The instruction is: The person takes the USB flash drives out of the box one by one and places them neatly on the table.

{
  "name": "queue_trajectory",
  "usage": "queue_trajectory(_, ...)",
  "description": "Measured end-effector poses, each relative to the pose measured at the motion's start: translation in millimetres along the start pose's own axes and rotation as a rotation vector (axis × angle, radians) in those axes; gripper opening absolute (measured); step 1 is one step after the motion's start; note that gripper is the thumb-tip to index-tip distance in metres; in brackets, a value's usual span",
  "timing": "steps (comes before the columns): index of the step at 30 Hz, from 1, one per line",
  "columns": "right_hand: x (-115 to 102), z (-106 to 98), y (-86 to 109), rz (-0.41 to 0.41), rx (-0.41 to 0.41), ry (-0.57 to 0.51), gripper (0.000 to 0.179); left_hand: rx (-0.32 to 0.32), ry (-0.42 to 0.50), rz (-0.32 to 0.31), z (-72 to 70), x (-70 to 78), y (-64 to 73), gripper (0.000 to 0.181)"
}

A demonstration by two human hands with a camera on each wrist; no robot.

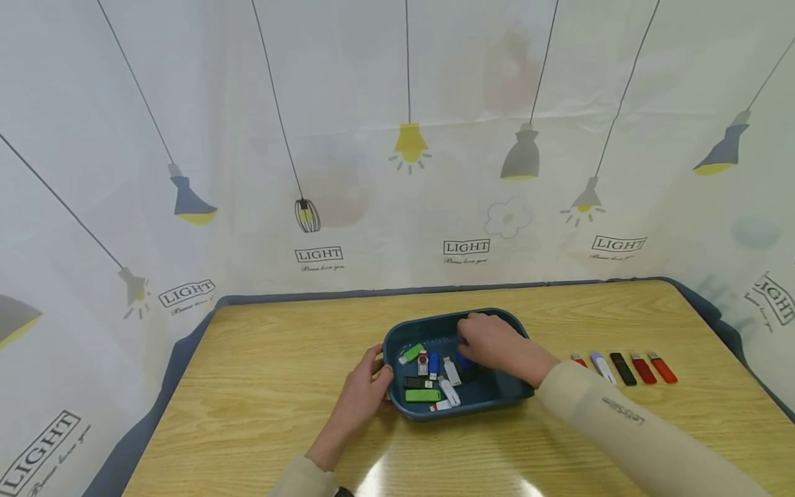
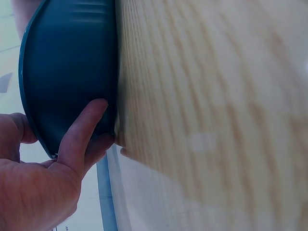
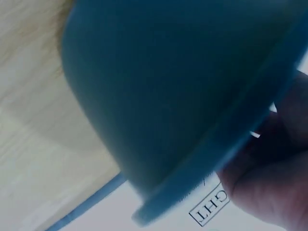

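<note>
A dark teal plastic bin (image 1: 428, 416) stands on the table with several USB sticks in its left half. Among them are a green stick (image 1: 422, 395), a black stick (image 1: 418, 382), a blue stick (image 1: 433, 366) and a white stick (image 1: 451, 371). My left hand (image 1: 368, 384) grips the bin's left end, its thumb at the rim and its fingers against the outer wall (image 2: 72, 57). Over the right half, my right hand (image 1: 493, 339) reaches down inside with bent fingers. A blue item (image 1: 463, 360) shows beside its fingertips; whether they pinch it I cannot tell.
On the wooden table (image 1: 279, 366), right of the bin, more USB sticks lie in a row: a white and purple stick (image 1: 602, 368), a black one, and red ones, including a red stick (image 1: 662, 367) at the right end. A lamp-printed sheet (image 1: 360, 172) hangs behind the table.
</note>
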State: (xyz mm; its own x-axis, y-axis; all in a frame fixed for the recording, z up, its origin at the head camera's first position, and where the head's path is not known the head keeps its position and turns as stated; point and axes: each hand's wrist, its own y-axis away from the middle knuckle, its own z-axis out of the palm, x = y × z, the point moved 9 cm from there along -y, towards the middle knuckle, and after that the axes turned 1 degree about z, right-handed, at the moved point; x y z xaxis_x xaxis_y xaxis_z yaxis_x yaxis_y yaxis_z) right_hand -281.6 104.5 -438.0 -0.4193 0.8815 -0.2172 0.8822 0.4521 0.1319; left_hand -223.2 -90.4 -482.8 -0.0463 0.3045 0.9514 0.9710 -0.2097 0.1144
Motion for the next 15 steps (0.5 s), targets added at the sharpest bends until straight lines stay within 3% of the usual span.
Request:
queue_trajectory(6,5.3,8.7,-4.9,0.135,-0.044,-0.036,0.025,0.002,-0.005,-0.002,-0.1,0.0,-0.3,0.053)
queue_trajectory(15,1.9,16.0,-3.1,0.170,-0.066,-0.039,0.038,0.005,-0.020,-0.010,0.0,-0.2,-0.5,0.053)
